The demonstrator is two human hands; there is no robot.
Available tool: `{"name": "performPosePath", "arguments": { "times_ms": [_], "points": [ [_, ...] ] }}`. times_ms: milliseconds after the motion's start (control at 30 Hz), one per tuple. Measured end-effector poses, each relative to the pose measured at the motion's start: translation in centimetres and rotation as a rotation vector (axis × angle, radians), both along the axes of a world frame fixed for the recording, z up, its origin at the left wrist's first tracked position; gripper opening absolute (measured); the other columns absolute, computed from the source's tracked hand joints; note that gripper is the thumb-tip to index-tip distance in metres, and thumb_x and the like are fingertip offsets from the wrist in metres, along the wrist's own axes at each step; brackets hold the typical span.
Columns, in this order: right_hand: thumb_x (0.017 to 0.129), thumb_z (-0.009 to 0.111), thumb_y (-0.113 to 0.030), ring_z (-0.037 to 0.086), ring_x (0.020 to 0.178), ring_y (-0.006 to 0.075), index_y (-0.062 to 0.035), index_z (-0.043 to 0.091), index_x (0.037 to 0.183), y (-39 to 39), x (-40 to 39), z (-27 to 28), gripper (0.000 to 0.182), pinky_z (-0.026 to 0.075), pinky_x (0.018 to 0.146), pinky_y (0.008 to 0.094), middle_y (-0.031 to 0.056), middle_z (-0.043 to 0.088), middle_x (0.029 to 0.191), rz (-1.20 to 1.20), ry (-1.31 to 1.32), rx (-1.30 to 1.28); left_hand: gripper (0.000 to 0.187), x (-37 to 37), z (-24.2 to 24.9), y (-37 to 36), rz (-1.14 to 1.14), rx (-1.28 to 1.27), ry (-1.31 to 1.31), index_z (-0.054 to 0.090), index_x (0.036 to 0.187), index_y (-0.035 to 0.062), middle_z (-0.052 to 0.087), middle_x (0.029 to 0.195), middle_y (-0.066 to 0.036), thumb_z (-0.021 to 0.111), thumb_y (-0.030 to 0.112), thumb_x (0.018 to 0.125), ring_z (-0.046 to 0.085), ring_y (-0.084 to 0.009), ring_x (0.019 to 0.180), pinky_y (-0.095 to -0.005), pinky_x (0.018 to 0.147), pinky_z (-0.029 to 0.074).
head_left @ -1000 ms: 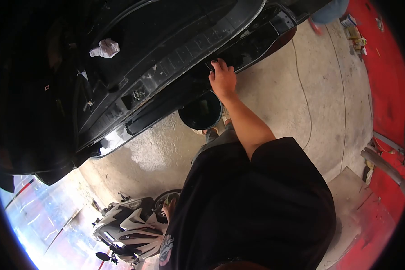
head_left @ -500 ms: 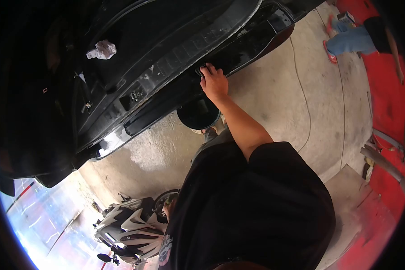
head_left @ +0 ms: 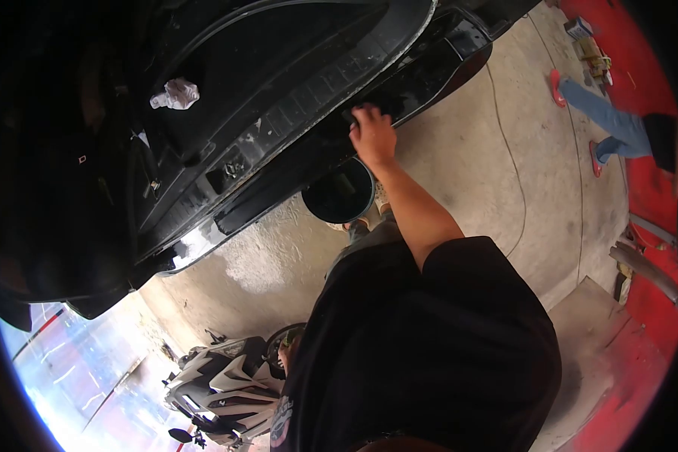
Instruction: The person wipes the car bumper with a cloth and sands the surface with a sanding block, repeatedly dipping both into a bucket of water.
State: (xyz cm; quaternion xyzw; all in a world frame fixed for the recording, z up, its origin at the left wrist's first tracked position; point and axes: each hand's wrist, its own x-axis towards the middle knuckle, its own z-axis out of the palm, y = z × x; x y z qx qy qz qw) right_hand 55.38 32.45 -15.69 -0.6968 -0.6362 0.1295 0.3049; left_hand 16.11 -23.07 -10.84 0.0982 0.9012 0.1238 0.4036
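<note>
On the wet black rear bumper (head_left: 282, 177) of a car, my right hand (head_left: 374, 137) presses down with curled fingers. A small dark block shows at its fingertips, mostly covered by the hand. Only part of my left hand (head_left: 284, 354) shows low beside my black shirt. Its fingers look bent around something greenish, too small to make out. Below the bumper a round black bucket (head_left: 339, 192) stands on the floor by my feet. A crumpled white cloth (head_left: 177, 94) lies in the open trunk area (head_left: 226, 83).
A motorcycle (head_left: 230, 384) stands on the lower left. On the right, a person in jeans (head_left: 606, 117) and red shoes is near a red wall (head_left: 655, 248). A thin cable (head_left: 511, 143) runs along the concrete floor (head_left: 459, 166). The floor under the bumper looks wet.
My right hand has slid slightly right along the bumper. The person on the right has stepped, and both red shoes now show. The view has shifted a little.
</note>
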Motion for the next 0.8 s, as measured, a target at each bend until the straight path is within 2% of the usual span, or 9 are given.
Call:
{"name": "performPosePath", "arguments": {
  "times_ms": [33,133,200,267,367,500,633,733,800],
  "points": [
    [0.086,0.075,-0.017,0.063,0.104,0.0396,-0.0185,0.063,0.125,0.7,0.4,-0.2,0.041,0.058,0.085,0.0504,0.0070,0.063,0.129,-0.090,0.016,0.013,0.041,0.1,0.0,-0.1,0.006,-0.001,-0.001,0.071,0.113,-0.0026,0.077,0.101,-0.011,0.081,0.025,0.084,0.072,-0.0220,0.089,-0.0368,0.082,0.056],
    [0.087,0.074,-0.018,0.062,0.105,0.0396,-0.0181,0.063,0.126,-0.5,-0.7,-0.4,0.041,0.057,0.086,0.0497,0.0089,0.061,0.131,-0.073,0.031,0.004,0.042,0.2,0.3,-0.2,0.001,-0.009,0.001,0.071,0.113,-0.0025,0.077,0.102,-0.011,0.081,0.025,0.084,0.072,-0.0221,0.090,-0.0368,0.082,0.056],
    [0.087,0.075,-0.018,0.062,0.105,0.0394,-0.0174,0.062,0.128,-3.0,-1.3,-0.6,0.043,0.059,0.085,0.0493,0.0092,0.059,0.135,0.101,0.053,-0.036,0.042,0.2,0.1,-0.1,-0.004,-0.010,-0.003,0.071,0.113,-0.0025,0.077,0.102,-0.012,0.081,0.025,0.084,0.072,-0.0222,0.090,-0.0369,0.082,0.056],
    [0.087,0.075,-0.018,0.062,0.105,0.0392,-0.0172,0.062,0.128,-3.7,-1.1,-0.7,0.043,0.060,0.084,0.0489,0.0091,0.059,0.137,0.151,0.037,-0.040,0.042,0.1,0.1,0.0,-0.005,-0.010,-0.004,0.071,0.113,-0.0025,0.077,0.102,-0.012,0.081,0.025,0.084,0.072,-0.0223,0.090,-0.0369,0.082,0.056],
    [0.087,0.075,-0.018,0.063,0.104,0.0389,-0.0171,0.062,0.128,-1.4,0.4,-0.7,0.043,0.060,0.082,0.0486,0.0094,0.059,0.137,0.131,0.012,0.009,0.042,0.1,0.2,0.1,-0.007,-0.011,-0.001,0.071,0.113,-0.0025,0.077,0.102,-0.012,0.081,0.025,0.084,0.072,-0.0224,0.090,-0.0370,0.082,0.056],
    [0.088,0.075,-0.019,0.063,0.104,0.0381,-0.0179,0.061,0.129,-1.3,-1.0,-0.3,0.044,0.061,0.082,0.0488,0.0087,0.059,0.137,-0.015,0.012,-0.033,0.042,-0.1,0.4,0.0,-0.014,-0.020,0.002,0.071,0.114,-0.0025,0.077,0.102,-0.012,0.081,0.025,0.083,0.072,-0.0225,0.090,-0.0371,0.082,0.056],
    [0.089,0.074,-0.019,0.063,0.105,0.0384,-0.0182,0.062,0.127,-3.8,-1.3,-0.4,0.040,0.061,0.082,0.0494,0.0089,0.059,0.137,0.134,0.042,-0.095,0.043,0.1,0.3,0.0,-0.010,-0.016,0.000,0.071,0.114,-0.0025,0.077,0.102,-0.012,0.081,0.026,0.083,0.072,-0.0227,0.090,-0.0372,0.082,0.056],
    [0.089,0.074,-0.019,0.063,0.106,0.0382,-0.0179,0.063,0.127,-1.1,0.5,-0.1,0.040,0.060,0.083,0.0496,0.0086,0.059,0.137,0.137,0.008,-0.038,0.043,0.1,0.4,-0.1,-0.011,-0.017,0.000,0.071,0.114,-0.0025,0.077,0.102,-0.012,0.081,0.026,0.083,0.072,-0.0228,0.090,-0.0373,0.082,0.056],
    [0.089,0.074,-0.019,0.063,0.107,0.0379,-0.0175,0.063,0.127,-0.2,0.3,0.0,0.039,0.060,0.084,0.0496,0.0076,0.060,0.135,0.030,0.034,-0.018,0.043,0.1,0.5,-0.3,-0.013,-0.022,0.000,0.071,0.114,-0.0025,0.077,0.102,-0.012,0.081,0.026,0.083,0.072,-0.0229,0.090,-0.0373,0.082,0.056]
  ]
}}
